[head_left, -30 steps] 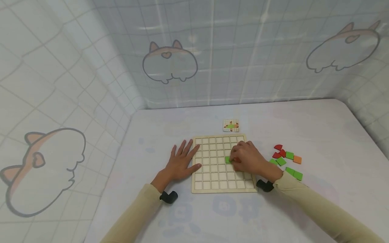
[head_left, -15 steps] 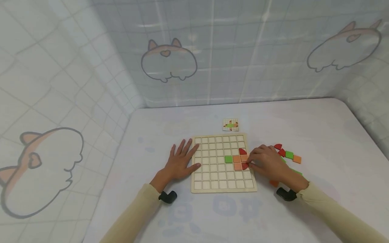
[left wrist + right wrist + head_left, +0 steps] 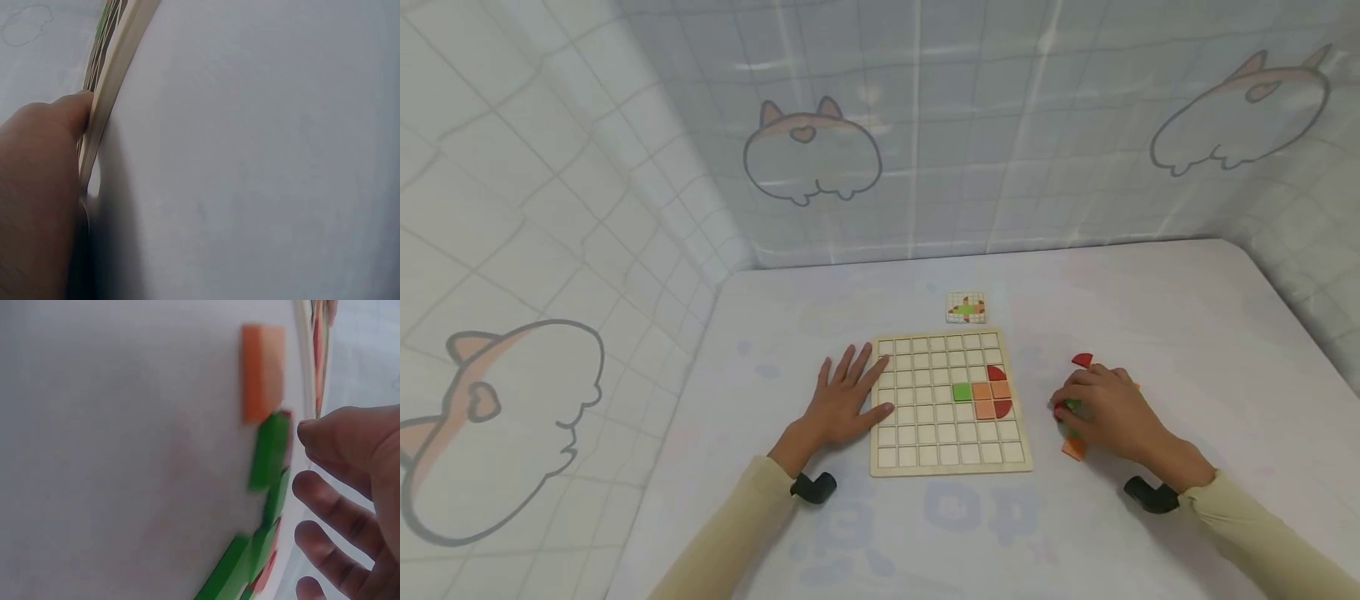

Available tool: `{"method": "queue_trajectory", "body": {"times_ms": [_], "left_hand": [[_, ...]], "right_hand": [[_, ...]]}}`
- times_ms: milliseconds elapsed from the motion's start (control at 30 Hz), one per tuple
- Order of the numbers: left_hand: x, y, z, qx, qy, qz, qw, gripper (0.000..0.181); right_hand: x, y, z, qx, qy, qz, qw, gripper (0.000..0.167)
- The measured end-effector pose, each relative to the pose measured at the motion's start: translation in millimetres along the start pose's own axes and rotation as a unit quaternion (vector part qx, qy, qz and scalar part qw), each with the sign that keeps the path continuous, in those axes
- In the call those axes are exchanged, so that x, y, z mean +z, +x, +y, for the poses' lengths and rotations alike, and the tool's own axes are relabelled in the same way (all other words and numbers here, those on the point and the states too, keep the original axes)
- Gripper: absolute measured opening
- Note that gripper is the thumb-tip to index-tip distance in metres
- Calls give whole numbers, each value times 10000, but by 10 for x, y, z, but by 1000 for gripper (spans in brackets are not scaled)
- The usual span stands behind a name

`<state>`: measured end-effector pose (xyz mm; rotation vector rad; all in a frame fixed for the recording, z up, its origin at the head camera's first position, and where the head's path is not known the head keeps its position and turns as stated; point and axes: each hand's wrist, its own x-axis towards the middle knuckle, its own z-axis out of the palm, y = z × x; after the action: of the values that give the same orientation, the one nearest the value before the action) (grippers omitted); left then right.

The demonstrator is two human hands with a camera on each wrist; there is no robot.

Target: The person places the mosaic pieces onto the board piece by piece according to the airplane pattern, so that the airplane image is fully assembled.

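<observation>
The left hand (image 3: 842, 408) lies with spread fingers over the left edge of the wooden grid board (image 3: 928, 435); its thumb (image 3: 74, 114) rests on the board's edge in the left wrist view. On the board sit a green tile (image 3: 962, 392), several orange tiles (image 3: 984, 409) and two red quarter-round pieces (image 3: 996, 373). Right of the board, the right hand (image 3: 1108, 417) hovers over loose pieces, partly hiding them. In the right wrist view its fingers (image 3: 334, 503) are apart and hold nothing, beside green pieces (image 3: 269, 453) and an orange piece (image 3: 262, 372).
A small pattern card (image 3: 966, 307) lies behind the board. One loose red piece (image 3: 1082, 360) shows beyond the right hand, and an orange one (image 3: 1073, 448) on its near side. A patterned curtain (image 3: 955, 150) hangs behind the table.
The right hand has moved right, off the board to the loose pieces, uncovering the orange and red pieces on the board. The left hand has stayed on the board's edge.
</observation>
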<state>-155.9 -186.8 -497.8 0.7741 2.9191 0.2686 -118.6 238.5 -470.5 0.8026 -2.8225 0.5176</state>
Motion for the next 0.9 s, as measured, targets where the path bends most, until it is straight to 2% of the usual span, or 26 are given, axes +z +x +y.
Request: {"method": "queue_trajectory", "body": {"times_ms": [233, 400, 533, 733, 900], "left_hand": [[15, -34, -25, -21, -86, 25, 10000, 79], [8, -36, -22, 7, -50, 90, 9999, 79], [19, -25, -25, 39, -4, 123, 9999, 80], [34, -11, -25, 67, -13, 88, 9999, 80], [45, -4, -25, 89, -45, 124, 9999, 79]], "right_hand": [[-51, -136, 148, 77, -108, 200, 9997, 21], [-78, -147, 258, -597, -109, 325, 9976, 27], [-90, -116, 318, -1110, -112, 269, 9934, 29], [-90, -38, 334, -1289, -34, 23, 9916, 29], [-79, 35, 354, -1346, -144, 8, 9908, 23]]}}
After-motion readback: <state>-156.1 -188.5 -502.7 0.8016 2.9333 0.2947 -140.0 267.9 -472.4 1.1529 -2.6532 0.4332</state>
